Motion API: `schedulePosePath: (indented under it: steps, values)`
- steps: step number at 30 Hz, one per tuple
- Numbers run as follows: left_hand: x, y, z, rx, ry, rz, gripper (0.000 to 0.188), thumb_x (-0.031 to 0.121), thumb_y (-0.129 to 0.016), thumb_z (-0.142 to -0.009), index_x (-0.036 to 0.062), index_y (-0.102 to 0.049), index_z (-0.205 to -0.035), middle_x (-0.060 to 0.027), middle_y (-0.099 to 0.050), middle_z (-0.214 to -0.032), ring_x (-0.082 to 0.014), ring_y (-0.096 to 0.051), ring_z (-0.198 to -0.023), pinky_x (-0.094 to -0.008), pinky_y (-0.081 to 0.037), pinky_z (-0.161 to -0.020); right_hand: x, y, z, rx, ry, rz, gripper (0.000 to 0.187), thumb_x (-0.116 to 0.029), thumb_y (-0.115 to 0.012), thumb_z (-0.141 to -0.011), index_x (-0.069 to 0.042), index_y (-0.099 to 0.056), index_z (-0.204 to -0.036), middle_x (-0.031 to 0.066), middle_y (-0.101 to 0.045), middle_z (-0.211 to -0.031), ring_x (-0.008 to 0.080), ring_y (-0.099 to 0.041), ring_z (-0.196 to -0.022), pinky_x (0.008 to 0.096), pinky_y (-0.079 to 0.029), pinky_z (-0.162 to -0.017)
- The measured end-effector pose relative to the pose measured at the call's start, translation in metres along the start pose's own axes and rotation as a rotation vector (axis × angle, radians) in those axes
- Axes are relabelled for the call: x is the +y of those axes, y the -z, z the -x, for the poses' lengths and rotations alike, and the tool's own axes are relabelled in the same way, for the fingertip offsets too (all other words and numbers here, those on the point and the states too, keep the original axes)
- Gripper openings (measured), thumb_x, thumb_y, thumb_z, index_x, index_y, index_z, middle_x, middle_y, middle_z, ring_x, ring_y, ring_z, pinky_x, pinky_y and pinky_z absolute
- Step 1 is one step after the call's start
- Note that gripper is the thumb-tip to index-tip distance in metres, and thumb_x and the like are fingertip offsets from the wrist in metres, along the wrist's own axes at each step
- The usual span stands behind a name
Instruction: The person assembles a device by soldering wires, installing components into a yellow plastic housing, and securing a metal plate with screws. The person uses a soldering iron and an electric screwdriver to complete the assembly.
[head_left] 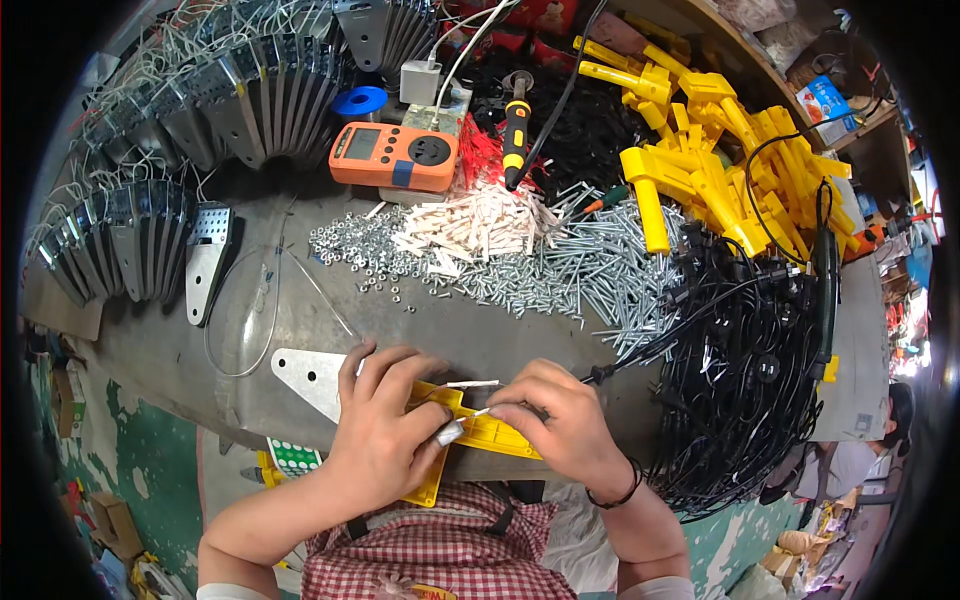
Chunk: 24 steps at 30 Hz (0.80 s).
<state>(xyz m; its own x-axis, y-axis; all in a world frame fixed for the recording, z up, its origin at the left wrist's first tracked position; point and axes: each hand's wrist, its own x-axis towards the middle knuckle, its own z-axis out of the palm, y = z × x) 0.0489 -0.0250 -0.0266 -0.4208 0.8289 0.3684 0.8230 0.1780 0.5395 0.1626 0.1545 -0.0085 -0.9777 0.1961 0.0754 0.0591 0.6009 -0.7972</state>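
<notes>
The yellow casing (500, 437) is right at the worktop's (470, 337) near edge, left hand (385, 425) curled onto it, right hand (555, 412) pinching maybe a thin wire (480, 413). Tugging could pull that loose; a bump might scatter the screws (630, 265) beyond.

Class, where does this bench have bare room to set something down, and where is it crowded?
Bare bench shows between the screws and the right hand, and below the metal plates, left of the wire loop. The right side is crowded: black cables, yellow plastic pieces.
</notes>
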Motion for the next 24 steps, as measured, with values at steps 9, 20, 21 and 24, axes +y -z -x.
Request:
schedulePosePath:
  steps: [9,20,21,24]
  values:
    - [0.002,0.006,0.003,-0.030,-0.083,-0.090,0.019,0.014,-0.072,-0.061,0.0089,-0.058,-0.072,-0.0095,-0.051,-0.119,-0.0325,-0.045,-0.114,-0.0570,-0.028,-0.099,-0.002,-0.001,0.001,0.013,-0.140,-0.085,0.011,-0.014,-0.069,-0.078,-0.004,-0.066,-0.081,0.0081,-0.059,-0.074,0.0248,-0.057,-0.072,0.0339,-0.045,-0.066]
    - [-0.004,0.011,0.000,-0.114,0.009,0.154,0.018,0.011,-0.071,-0.064,0.0062,-0.060,-0.078,-0.0140,-0.050,-0.119,-0.0369,-0.043,-0.114,-0.0526,-0.031,-0.097,-0.001,0.003,0.004,-0.065,-0.051,-0.058,0.013,-0.014,-0.068,-0.079,-0.004,-0.065,-0.086,0.0079,-0.058,-0.077,0.0247,-0.057,-0.073,0.0334,-0.045,-0.067]
    - [-0.004,0.012,0.000,-0.120,0.013,0.171,0.018,0.010,-0.070,-0.064,0.0059,-0.060,-0.078,-0.0142,-0.050,-0.119,-0.0370,-0.043,-0.114,-0.0519,-0.031,-0.097,0.002,0.003,0.005,-0.063,-0.031,-0.074,0.013,-0.014,-0.068,-0.079,-0.004,-0.065,-0.086,0.0078,-0.058,-0.076,0.0247,-0.057,-0.073,0.0334,-0.045,-0.067]
    - [-0.005,0.013,0.000,-0.133,0.018,0.195,0.019,0.010,-0.070,-0.065,0.0055,-0.059,-0.079,-0.0144,-0.050,-0.119,-0.0372,-0.043,-0.113,-0.0510,-0.032,-0.096,0.003,0.001,0.003,-0.028,0.097,-0.041,0.012,-0.014,-0.068,-0.079,-0.004,-0.066,-0.085,0.0079,-0.057,-0.075,0.0247,-0.057,-0.073,0.0334,-0.045,-0.067]
